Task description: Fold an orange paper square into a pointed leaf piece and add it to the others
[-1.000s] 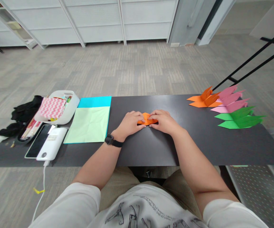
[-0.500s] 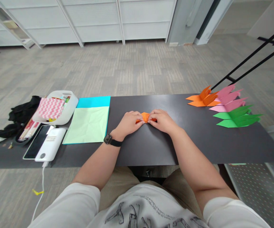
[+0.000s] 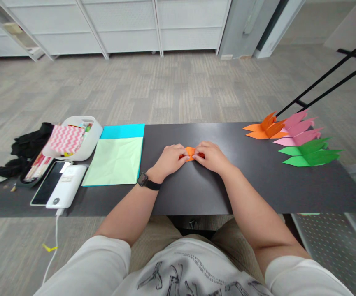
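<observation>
A small folded orange paper (image 3: 191, 152) lies on the dark table (image 3: 196, 189) in front of me. My left hand (image 3: 169, 160) pinches its left end, fingers curled down on it; a black watch sits on that wrist. My right hand (image 3: 212, 157) presses and pinches its right end, fingers closed over it. Most of the paper is hidden under both hands.
A pale green sheet (image 3: 115, 161) lies on a cyan sheet (image 3: 122, 131) to the left. Further left are a white tray (image 3: 82, 139) with a pink zigzag pouch, a phone (image 3: 46, 183) and a white power bank (image 3: 63, 187). Finished orange (image 3: 266, 127), pink (image 3: 298, 130) and green (image 3: 312, 154) folded pieces sit at right.
Both hands have closed in a little over the orange paper, so less of it shows. Nothing else on the table moved.
</observation>
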{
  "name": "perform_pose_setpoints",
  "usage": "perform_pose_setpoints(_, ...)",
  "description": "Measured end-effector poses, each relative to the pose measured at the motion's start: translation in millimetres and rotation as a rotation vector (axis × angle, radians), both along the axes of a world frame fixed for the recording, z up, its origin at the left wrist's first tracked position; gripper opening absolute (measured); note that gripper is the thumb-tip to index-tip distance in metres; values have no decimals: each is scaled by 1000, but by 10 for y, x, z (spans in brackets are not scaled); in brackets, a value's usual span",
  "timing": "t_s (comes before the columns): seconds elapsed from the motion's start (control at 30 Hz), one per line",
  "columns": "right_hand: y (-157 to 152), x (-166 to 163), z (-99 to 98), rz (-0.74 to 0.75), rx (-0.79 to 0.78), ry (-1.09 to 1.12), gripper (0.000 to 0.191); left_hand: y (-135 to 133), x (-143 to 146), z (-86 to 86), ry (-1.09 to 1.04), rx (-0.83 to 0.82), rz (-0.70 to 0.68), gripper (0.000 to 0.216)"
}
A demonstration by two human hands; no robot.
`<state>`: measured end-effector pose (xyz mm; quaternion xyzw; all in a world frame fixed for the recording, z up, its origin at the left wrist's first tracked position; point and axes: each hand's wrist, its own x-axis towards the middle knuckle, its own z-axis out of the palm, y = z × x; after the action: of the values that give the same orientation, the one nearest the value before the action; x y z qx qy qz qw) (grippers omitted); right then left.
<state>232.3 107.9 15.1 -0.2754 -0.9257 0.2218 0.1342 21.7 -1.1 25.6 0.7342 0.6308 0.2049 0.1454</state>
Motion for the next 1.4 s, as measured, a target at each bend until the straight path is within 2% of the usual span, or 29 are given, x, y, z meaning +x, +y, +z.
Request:
perform_pose_setpoints(0.17,2,-18,-20,-17,9,-1,8,-6,31,40,-15,-9,14,16)
perform_pose_setpoints(0.37,17,-21,-91,-35,15,22,2,6,28,-3,-58,-4,52,7)
perform_pose_setpoints(0.53,27,-22,-156,-104,58,78,31,30,25,-63,-87,1,65,2)
perform_pose_setpoints(0.67,29,-30,-216,-145,76,61,48,57,36,-103,-81,-7,92,10)
perform_pose_setpoints(0.87,93,1,-309,-170,68,24,60,71,28,-101,-86,-34,84,10)
perform_pose_setpoints(1.1,185,75,-230,-220,1,-163,79,57,17,-82,-101,-34,67,9)
perform_pose_setpoints(1.4,316,190,-234,-289,-40,-214,86,61,30,-133,-64,-38,95,9)
